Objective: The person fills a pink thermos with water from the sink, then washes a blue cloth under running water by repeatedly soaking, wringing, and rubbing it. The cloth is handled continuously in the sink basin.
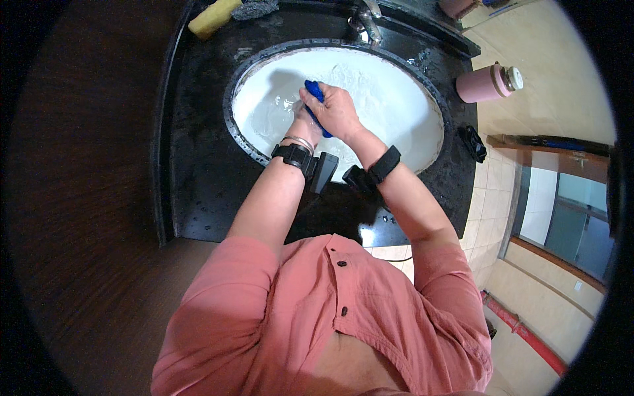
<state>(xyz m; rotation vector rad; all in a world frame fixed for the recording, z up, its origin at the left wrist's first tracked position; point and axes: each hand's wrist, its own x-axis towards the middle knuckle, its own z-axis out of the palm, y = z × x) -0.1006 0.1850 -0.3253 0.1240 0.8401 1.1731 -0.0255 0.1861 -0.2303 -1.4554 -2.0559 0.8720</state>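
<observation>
Both of my hands meet over the left half of a white oval sink basin [403, 114] that has water in it. My right hand [338, 110] grips a blue cloth [314, 91], bunched up, with one end sticking out above the fingers and another below them. Under and beside the cloth is my left hand [307, 123], partly hidden by the right one; its fingers cannot be made out clearly, though it touches the cloth. A chrome faucet [368, 22] stands behind the basin.
On the wet black stone countertop [208, 163] lie a yellow sponge [213, 19] and a grey scouring pad [255, 9] at the back left. A pink bottle [483, 85] and a small black item [474, 144] are at the right edge. A raised rim borders the counter's left side.
</observation>
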